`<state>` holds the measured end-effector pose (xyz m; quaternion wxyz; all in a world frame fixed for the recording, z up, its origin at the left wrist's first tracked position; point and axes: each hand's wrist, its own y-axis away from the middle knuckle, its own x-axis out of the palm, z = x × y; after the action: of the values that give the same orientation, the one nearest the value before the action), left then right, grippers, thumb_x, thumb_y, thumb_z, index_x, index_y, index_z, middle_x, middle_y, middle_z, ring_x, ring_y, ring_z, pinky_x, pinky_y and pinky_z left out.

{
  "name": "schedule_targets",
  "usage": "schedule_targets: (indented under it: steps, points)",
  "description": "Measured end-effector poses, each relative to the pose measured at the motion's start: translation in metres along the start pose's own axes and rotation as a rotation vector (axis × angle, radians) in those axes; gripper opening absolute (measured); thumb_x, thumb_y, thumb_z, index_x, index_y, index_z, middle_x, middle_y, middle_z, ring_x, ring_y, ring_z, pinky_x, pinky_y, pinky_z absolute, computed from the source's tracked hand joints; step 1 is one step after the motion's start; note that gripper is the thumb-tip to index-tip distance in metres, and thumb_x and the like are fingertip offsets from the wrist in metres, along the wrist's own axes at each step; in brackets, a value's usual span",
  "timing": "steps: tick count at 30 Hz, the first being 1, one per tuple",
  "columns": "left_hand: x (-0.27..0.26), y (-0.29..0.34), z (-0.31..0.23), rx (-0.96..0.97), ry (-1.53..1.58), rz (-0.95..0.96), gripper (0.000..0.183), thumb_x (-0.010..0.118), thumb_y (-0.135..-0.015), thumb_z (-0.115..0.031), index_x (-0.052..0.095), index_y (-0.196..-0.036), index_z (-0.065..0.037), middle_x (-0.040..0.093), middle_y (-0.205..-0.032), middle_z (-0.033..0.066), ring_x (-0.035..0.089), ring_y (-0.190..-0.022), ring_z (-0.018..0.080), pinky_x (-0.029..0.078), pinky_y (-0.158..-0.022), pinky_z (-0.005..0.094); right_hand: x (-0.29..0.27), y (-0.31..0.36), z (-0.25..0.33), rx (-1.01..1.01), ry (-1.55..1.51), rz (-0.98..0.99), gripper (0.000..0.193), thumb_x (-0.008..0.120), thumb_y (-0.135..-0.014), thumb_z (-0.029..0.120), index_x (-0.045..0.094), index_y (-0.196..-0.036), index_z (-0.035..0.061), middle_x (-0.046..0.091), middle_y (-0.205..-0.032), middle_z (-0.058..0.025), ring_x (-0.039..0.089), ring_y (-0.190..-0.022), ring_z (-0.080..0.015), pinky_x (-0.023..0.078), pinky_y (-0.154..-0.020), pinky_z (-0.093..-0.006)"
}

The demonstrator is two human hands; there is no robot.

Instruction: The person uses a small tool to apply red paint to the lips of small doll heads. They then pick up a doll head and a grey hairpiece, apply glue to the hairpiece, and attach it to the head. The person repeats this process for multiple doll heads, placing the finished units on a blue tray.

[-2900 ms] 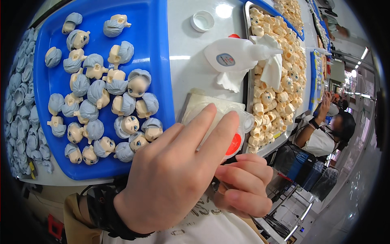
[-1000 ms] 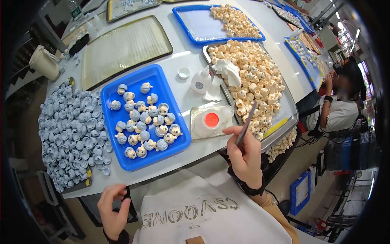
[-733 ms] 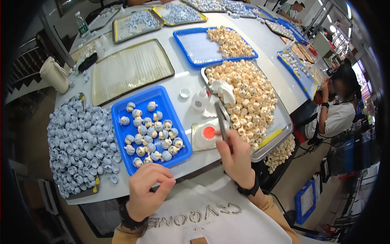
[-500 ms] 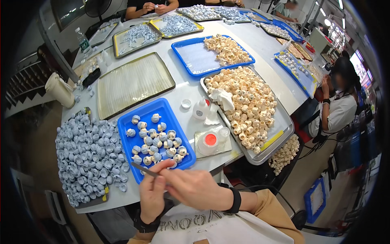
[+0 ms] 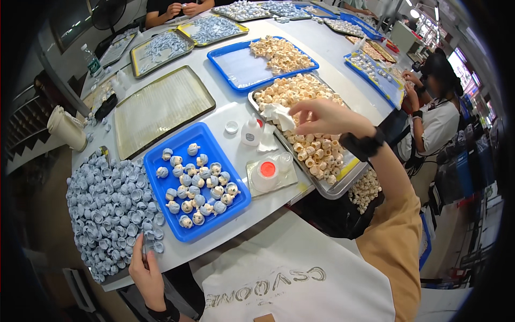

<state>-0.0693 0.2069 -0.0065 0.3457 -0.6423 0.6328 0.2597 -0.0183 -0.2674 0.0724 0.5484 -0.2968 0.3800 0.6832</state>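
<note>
My left hand (image 5: 146, 276) is at the near edge of a heap of grey-blue hollow caps (image 5: 110, 214), holding a thin dark metal strip (image 5: 144, 250) upright between thumb and fingers. Reaching over the silver tray (image 5: 337, 188), my right hand (image 5: 321, 115) has its fingers bent and apart, with nothing seen in them. Below and around it lie many cream hollow doll-head pieces (image 5: 316, 153), and a crumpled white tissue (image 5: 279, 114) is by its fingertips. Between my hands, a blue tray (image 5: 244, 201) carries several small heads with blue caps (image 5: 197, 181).
A pot with an orange-red top (image 5: 266, 170) stands near the table's front edge, behind it a white squeeze bottle (image 5: 250, 131) and a small round lid (image 5: 231, 127). Farther back are a large flat tray (image 5: 166, 115) and another blue tray (image 5: 228, 75). A co-worker (image 5: 434, 118) sits at right.
My hands have parted: the left went down-left to the blue caps with the metal strip, the right reached up-right over the cream pieces. The whole view shifted slightly.
</note>
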Motion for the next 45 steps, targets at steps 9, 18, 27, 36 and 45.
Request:
schedule_targets:
  steps: [9,18,27,36,45]
  points:
    - [0.011,-0.019,0.006,0.095,-0.058,-0.133,0.046,0.046,-0.074,0.011,0.051,-0.119,0.002,0.048,-0.108,0.0143,0.05,-0.09,0.0235,0.042,-0.073,0.031,0.026,-0.058,0.014,-0.146,0.156,0.138,0.045,0.07,-0.077,0.033,0.06,-0.108,0.0027,0.061,-0.076,-0.011,0.06,-0.069,-0.0226,0.046,-0.063,-0.0323]
    - [-0.003,0.007,-0.052,0.253,0.178,0.062,0.039,0.059,-0.078,-0.014,0.054,-0.114,0.002,0.052,-0.115,0.0136,0.05,-0.105,0.0242,0.04,-0.088,0.034,0.014,-0.011,0.012,-0.111,0.136,0.031,0.032,0.07,-0.077,0.021,0.061,-0.103,0.0044,0.061,-0.08,-0.0108,0.061,-0.071,-0.0211,0.047,-0.061,-0.0311]
    - [0.052,-0.023,-0.112,0.409,0.514,0.354,0.044,0.063,-0.075,-0.011,0.053,-0.116,0.002,0.056,-0.111,0.0137,0.055,-0.101,0.022,0.045,-0.085,0.0322,0.063,0.024,0.001,-0.266,0.29,-0.188,0.043,0.079,-0.064,0.022,0.061,-0.1,0.0055,0.051,-0.101,-0.01,0.048,-0.1,-0.0283,0.042,-0.085,-0.0369]
    - [0.094,-0.031,-0.139,0.289,0.625,0.538,0.068,0.064,-0.076,-0.003,0.034,-0.136,-0.001,0.048,-0.128,0.0178,0.056,-0.106,0.0226,0.047,-0.086,0.0325,0.062,0.011,-0.004,-0.333,0.204,-0.174,0.032,0.077,-0.066,0.019,0.065,-0.093,0.0079,0.053,-0.092,-0.0082,0.051,-0.091,-0.0273,0.042,-0.08,-0.0365]
    - [0.114,-0.033,-0.151,0.267,0.646,0.679,0.083,0.069,-0.076,-0.003,0.02,-0.142,0.003,0.035,-0.139,0.0212,0.055,-0.109,0.0255,0.047,-0.088,0.0342,0.062,0.0,-0.006,-0.303,0.107,-0.135,0.032,0.078,-0.065,0.018,0.065,-0.093,0.0101,0.054,-0.087,-0.0074,0.051,-0.09,-0.027,0.043,-0.079,-0.037]
